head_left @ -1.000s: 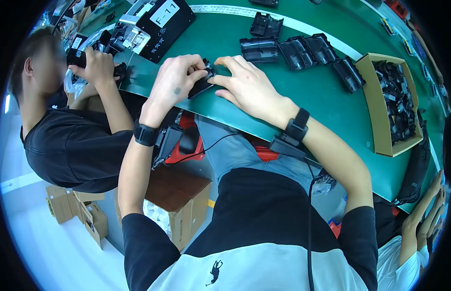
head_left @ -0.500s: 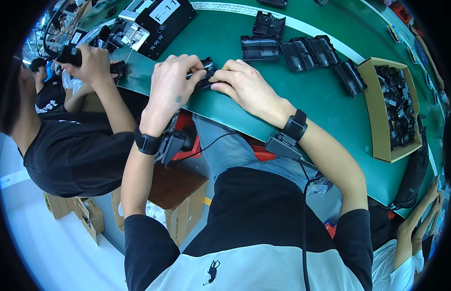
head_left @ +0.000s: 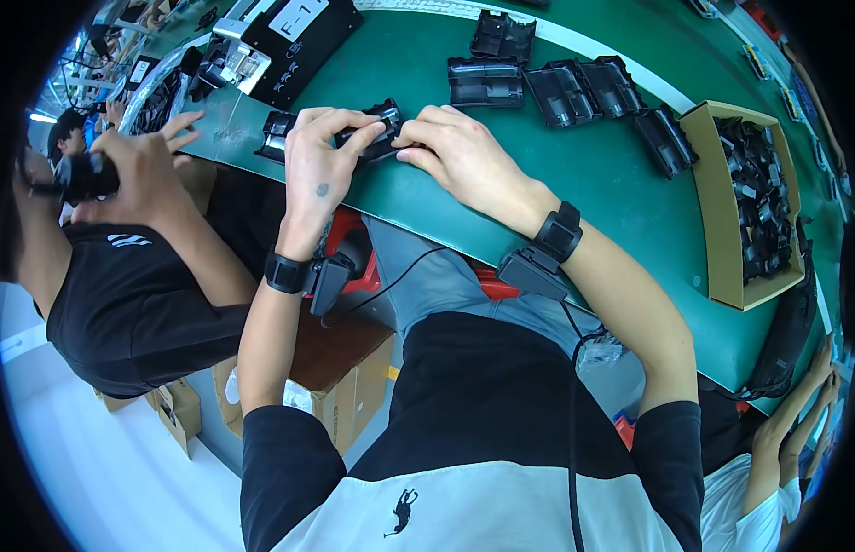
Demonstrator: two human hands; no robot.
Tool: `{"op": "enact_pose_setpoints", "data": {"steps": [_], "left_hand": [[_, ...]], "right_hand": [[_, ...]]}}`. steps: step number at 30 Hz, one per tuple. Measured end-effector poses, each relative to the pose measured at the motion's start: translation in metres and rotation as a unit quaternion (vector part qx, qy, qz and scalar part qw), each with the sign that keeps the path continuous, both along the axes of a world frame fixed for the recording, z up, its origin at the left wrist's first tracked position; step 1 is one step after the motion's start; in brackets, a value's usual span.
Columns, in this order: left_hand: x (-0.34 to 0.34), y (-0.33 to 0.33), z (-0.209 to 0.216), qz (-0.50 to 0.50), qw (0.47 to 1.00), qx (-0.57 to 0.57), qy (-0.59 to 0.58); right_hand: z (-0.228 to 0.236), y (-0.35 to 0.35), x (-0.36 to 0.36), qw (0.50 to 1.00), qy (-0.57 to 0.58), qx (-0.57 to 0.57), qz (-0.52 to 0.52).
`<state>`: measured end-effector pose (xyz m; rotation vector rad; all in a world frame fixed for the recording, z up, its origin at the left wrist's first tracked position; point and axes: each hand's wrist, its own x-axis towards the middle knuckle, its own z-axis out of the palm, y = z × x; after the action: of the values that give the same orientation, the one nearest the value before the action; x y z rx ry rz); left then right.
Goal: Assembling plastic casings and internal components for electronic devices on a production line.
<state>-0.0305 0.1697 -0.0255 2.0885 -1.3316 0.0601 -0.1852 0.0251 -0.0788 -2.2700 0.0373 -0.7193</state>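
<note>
Near the table's front edge, both my hands are at one black plastic housing (head_left: 383,118). My left hand (head_left: 324,152) grips it with thumb and fingers, covering part of it. At its right end, my right hand (head_left: 455,152) pinches with thumb and forefinger; whether a small part sits between those fingertips is hidden. A second black housing (head_left: 275,134) lies on the table just left of my left hand. Farther back, several similar black housings (head_left: 485,83) rest with their hollow sides showing.
A cardboard box (head_left: 722,212) of small black parts stands at the right. A black machine with a metal fixture (head_left: 248,60) is at the back left. The green table (head_left: 575,202) has a black bag (head_left: 779,340) at its right edge. A co-worker (head_left: 142,267) at the left holds a dark part.
A black housing now shows on the table left of my left hand. The co-worker's hands have drawn back from the table. My hands have barely moved; the housing between them shows more.
</note>
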Motion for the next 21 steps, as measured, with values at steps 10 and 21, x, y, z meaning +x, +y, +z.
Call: {"op": "enact_pose_setpoints", "data": {"steps": [10,21], "left_hand": [[0.005,0.002,-0.01,-0.023,0.999,-0.042,0.005],[0.005,-0.003,-0.013,-0.044,0.997,-0.048,-0.041]], "right_hand": [[0.0,0.0,0.0,1.0,-0.005,0.005,-0.002],[0.002,-0.001,0.0,1.0,0.002,0.007,0.0]]}}
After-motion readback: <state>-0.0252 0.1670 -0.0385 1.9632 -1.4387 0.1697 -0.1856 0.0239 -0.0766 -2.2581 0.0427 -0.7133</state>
